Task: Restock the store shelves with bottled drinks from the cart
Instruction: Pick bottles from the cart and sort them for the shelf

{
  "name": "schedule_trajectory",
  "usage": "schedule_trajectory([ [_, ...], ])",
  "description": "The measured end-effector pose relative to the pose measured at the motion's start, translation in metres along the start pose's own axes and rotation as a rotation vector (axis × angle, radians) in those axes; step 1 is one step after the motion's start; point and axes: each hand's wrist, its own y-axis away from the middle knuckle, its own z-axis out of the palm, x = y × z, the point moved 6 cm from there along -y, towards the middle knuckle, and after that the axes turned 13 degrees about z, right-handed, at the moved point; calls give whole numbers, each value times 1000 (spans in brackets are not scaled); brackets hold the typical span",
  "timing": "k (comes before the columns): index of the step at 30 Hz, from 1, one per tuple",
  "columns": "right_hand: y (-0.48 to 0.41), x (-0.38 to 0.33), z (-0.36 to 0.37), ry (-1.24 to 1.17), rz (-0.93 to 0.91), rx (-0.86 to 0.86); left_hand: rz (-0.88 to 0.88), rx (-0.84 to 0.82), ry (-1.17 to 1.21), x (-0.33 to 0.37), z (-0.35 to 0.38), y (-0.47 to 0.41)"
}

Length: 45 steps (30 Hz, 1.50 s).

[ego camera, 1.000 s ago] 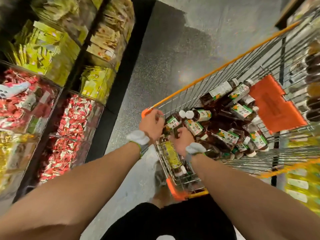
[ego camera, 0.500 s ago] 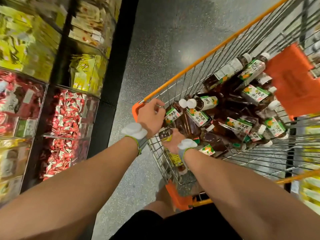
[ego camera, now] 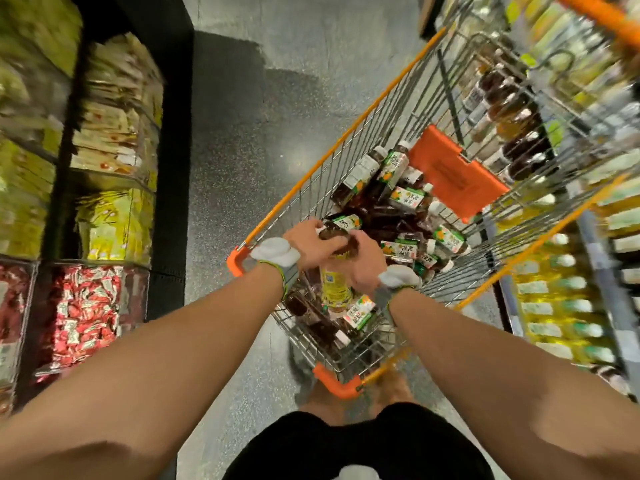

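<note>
Yellow-labelled bottle hangs on end over the cart's near-left corner, above the piled tea bottles; right grip curls round its body, left grip closes on its dark upper end, probably steadying the lift toward drink shelves past the cart's right edge

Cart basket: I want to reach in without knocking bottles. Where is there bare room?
Inside the cart, bare wire shows along the right wall beside the bottle pile, and at the near end by the orange corner. The middle is crowded; there the left hand and right hand grip a yellow-label bottle.
</note>
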Motion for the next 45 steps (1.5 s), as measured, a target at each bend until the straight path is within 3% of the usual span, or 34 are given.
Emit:
schedule_trajectory([
  [8,62,-13,-115,-205,-40,245,239,-176,64,131,14,-9],
  [15,114,14,-207,-492,-193,325,410,-1,11,252,37,26],
  [18,135,38,-238,-599,-135,382,443,87,-53,297,51,45],
  [23,208,113,-299,-520,45,859,307,188,201,353,109,98],
  [26,240,151,-309,-404,140,1033,217,36,532,367,156,119],
  [30,278,231,-331,-650,264,979,229,-83,555,398,225,161],
  [33,290,273,-340,-908,327,911,202,-321,677,416,274,185],
  [38,318,332,-372,-1352,406,798,285,-635,369,439,339,231],
  [45,355,360,-418,-1339,379,925,463,-821,57,489,389,247],
])
